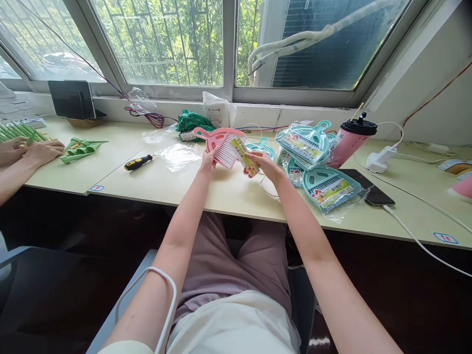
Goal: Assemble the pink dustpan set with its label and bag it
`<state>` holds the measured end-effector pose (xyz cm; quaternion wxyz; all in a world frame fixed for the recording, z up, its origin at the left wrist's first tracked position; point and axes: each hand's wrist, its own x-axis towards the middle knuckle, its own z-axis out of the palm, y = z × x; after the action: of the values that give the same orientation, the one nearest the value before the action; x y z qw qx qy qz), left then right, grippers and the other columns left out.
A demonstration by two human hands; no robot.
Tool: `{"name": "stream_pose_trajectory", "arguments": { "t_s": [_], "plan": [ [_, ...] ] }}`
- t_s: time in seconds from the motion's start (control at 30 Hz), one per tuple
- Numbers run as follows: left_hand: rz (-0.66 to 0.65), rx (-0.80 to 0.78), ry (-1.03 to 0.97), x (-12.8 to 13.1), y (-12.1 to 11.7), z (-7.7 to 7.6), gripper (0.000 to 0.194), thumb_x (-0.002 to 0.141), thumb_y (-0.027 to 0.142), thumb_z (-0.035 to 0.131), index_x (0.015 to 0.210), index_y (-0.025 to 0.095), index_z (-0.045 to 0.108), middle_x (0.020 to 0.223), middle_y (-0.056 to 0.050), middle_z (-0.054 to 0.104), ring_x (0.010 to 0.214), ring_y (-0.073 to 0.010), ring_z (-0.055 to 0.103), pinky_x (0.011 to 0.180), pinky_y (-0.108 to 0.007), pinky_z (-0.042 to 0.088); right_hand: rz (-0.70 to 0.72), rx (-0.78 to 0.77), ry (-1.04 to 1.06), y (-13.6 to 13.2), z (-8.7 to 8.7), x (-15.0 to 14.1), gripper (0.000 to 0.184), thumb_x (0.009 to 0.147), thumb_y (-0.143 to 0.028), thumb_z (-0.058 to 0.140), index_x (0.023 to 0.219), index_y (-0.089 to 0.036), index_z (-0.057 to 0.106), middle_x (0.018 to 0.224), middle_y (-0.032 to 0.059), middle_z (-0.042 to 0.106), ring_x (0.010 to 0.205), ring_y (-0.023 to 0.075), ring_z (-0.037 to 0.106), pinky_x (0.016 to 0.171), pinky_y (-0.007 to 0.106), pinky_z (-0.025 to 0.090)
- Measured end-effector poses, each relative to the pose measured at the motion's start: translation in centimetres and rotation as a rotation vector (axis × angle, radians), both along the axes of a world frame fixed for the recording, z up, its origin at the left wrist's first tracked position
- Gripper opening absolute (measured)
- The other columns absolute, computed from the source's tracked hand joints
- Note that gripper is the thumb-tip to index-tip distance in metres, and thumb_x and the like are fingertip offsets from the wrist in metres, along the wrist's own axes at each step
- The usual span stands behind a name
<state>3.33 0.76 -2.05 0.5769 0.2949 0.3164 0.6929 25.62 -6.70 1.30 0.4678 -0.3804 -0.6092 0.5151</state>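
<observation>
A small pink dustpan point(208, 135) with a white-bristled brush point(226, 153) lying in it is up over the desk. My left hand point(209, 161) is closed on its lower left edge. With my right hand point(263, 163) I pinch a yellow-green printed label card point(244, 156), which overlaps the right side of the bristles. I cannot tell whether the card is still attached. Just right of that hand lies a light-blue dustpan point(263, 145), partly hidden. Beyond it is a pile of turquoise dustpan sets point(304, 142) in clear wrappers, one set point(330, 188) lying nearest the desk edge.
Left on the desk point(162, 184) are a yellow-black screwdriver point(138, 162) and clear plastic wrap point(179, 155). A green bag point(193, 123) sits by the window. To the right stand a pink cup point(346, 145), a phone point(372, 189) and a charger with cables. Another person's hands point(42, 151) rest far left.
</observation>
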Motion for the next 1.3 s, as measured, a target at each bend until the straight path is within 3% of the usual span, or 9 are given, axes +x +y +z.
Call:
{"name": "stream_pose_trajectory", "arguments": {
  "t_s": [0.13,0.23,0.43,0.5,0.63,0.8,0.97,1.13,1.3],
  "plan": [
    [-0.057,0.058,0.063,0.2,-0.2,0.0,0.030,0.082,0.009,0.078,0.109,0.016,0.069,0.107,-0.006,0.078,0.117,-0.0245,0.071,0.116,-0.045,0.051,-0.081,-0.099,0.155,0.8,-0.6,-0.4,0.045,0.064,-0.053,0.091,0.088,-0.019,0.074,0.083,0.0026,0.074,0.072,0.0158,0.068,0.063,0.027,0.053],
    [-0.113,0.134,0.107,0.4,-0.5,0.1,0.035,0.076,0.014,0.084,0.109,0.016,0.071,0.111,-0.007,0.078,0.123,-0.0281,0.069,0.117,-0.046,0.050,-0.187,-0.151,0.153,1.4,-1.2,-0.6,0.036,0.067,-0.044,0.090,0.086,-0.019,0.072,0.077,0.0000,0.071,0.067,0.0122,0.065,0.059,0.024,0.050],
    [-0.195,0.218,0.193,0.9,-1.2,0.1,0.052,0.068,0.025,0.091,0.115,0.016,0.071,0.122,-0.012,0.076,0.130,-0.0338,0.064,0.117,-0.051,0.047,-0.179,-0.147,0.211,2.0,-1.6,-0.3,0.023,0.075,-0.032,0.087,0.082,-0.019,0.069,0.056,-0.0093,0.047,0.044,0.0036,0.026,0.038,0.019,0.023],
    [-0.202,0.222,0.205,1.0,-1.2,0.0,0.053,0.067,0.026,0.092,0.114,0.016,0.071,0.121,-0.012,0.076,0.129,-0.0341,0.065,0.117,-0.052,0.048,-0.179,-0.167,0.240,1.9,-1.4,-0.3,0.021,0.078,-0.028,0.085,0.078,-0.018,0.067,0.056,-0.0081,0.050,0.044,0.0032,0.030,0.038,0.018,0.027],
    [-0.228,0.214,0.229,1.2,-1.2,0.0,0.051,0.068,0.028,0.091,0.113,0.017,0.071,0.118,-0.010,0.077,0.125,-0.0339,0.067,0.115,-0.052,0.050,-0.197,-0.229,0.232,1.6,-1.1,-0.7,0.018,0.086,-0.022,0.080,0.075,-0.016,0.066,0.068,0.0009,0.071,0.047,0.0039,0.049,0.044,0.016,0.040],
    [-0.232,0.208,0.246,1.4,-1.1,0.0,0.052,0.065,0.030,0.093,0.110,0.016,0.071,0.114,-0.011,0.077,0.123,-0.0341,0.068,0.113,-0.052,0.050,-0.223,-0.231,0.091,1.5,-1.4,-1.0,0.024,0.090,-0.018,0.075,0.068,-0.013,0.067,0.066,0.0050,0.076,0.040,0.0033,0.049,0.039,0.017,0.034],
    [-0.275,0.266,0.285,1.7,-1.0,-0.1,0.064,0.057,0.035,0.097,0.113,0.019,0.072,0.118,-0.011,0.077,0.121,-0.0350,0.068,0.110,-0.053,0.052,-0.296,-0.142,-0.050,1.9,-1.9,-1.1,0.027,0.091,-0.019,0.075,0.065,-0.013,0.068,0.059,0.0032,0.072,0.034,0.0039,0.046,0.035,0.019,0.028],
    [-0.255,0.268,0.298,1.9,-0.8,-0.3,0.068,0.051,0.036,0.100,0.111,0.019,0.072,0.119,-0.012,0.077,0.118,-0.0357,0.069,0.109,-0.054,0.052,-0.343,-0.084,-0.038,1.8,-1.4,-0.8,0.027,0.091,-0.018,0.072,0.065,-0.015,0.067,0.049,-0.0043,0.057,0.033,0.0024,0.035,0.036,0.020,0.029],
    [-0.248,0.266,0.292,1.8,-1.4,0.1,0.065,0.056,0.039,0.098,0.113,0.020,0.072,0.122,-0.012,0.076,0.123,-0.0361,0.067,0.111,-0.054,0.051,-0.300,-0.082,-0.025,1.6,-0.9,-0.5,0.026,0.092,-0.021,0.071,0.067,-0.015,0.067,0.051,-0.0055,0.054,0.036,0.0025,0.031,0.038,0.020,0.028]
  ]
}}
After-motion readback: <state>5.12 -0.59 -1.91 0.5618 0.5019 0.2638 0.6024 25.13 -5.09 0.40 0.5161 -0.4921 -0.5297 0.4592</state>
